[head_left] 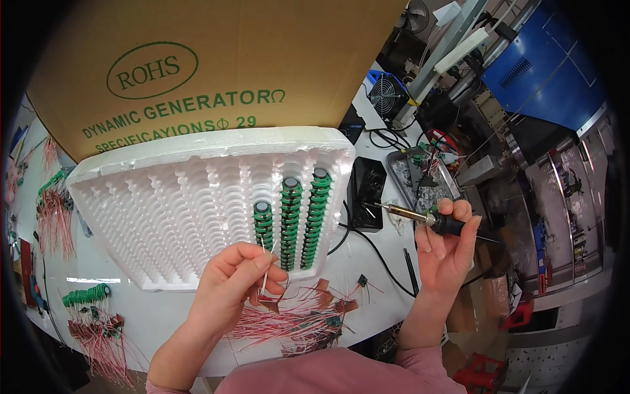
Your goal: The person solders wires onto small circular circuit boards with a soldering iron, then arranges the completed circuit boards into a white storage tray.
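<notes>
My left hand [237, 281] is closed, thumb and fingertips pinched on thin white wires [264, 284] in front of the foam tray. A soldering iron [408, 213] with a metal barrel and dark handle is gripped in my right hand [443, 246]. Its tip points left, beside a black box [367, 187]; the view does not show whether they touch. A white foam tray [157, 223] leans behind my left hand, with three columns of green round parts [291, 223] in its right-hand slots. Below lies a loose pile of red and white wires [279, 323] with small circuit boards.
A large brown carton [216, 33] stands behind the tray. At the left lie wired clusters [56, 217] and a row of green round parts [85, 295]. A black fan [387, 96], a grey metal tray [398, 167] and a blue machine [545, 69] are at the right.
</notes>
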Motion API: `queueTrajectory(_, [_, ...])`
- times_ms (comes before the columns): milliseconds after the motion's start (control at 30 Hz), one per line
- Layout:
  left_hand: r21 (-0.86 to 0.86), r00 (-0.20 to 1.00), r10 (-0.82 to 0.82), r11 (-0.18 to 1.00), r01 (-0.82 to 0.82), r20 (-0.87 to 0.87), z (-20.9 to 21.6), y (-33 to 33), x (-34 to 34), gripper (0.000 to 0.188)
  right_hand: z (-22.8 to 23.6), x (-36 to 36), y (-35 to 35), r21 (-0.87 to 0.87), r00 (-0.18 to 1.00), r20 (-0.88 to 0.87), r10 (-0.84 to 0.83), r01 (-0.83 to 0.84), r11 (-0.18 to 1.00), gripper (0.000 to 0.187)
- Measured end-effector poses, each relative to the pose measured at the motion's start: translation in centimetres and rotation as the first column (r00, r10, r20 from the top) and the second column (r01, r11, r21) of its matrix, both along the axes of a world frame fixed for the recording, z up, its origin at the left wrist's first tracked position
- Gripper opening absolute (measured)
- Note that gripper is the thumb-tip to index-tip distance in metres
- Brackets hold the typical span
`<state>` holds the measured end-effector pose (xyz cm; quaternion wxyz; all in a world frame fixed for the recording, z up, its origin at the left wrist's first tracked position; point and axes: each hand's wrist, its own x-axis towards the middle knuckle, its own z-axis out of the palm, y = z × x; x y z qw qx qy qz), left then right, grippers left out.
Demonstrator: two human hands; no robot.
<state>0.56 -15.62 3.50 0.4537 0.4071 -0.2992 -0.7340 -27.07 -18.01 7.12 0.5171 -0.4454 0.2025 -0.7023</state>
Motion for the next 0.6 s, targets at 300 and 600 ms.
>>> queueTrajectory(300, [0.0, 0.999, 0.032, 1.0, -0.032, -0.013, -0.1, -1.2, 1.9, 0.014, 0.8, 3.3, -0.2, -0.063, 0.924, -0.372, -0.084, 0.066, 0.996, 0.034])
queueTrajectory(600, [0.032, 0.986, 0.161, 0.987, -0.16, -0.041, -1.0, -1.7, 1.9, 0.007, 0.7, 6.0, -3.4, -0.1, 0.942, -0.335, 0.017, -0.054, 0.994, 0.037])
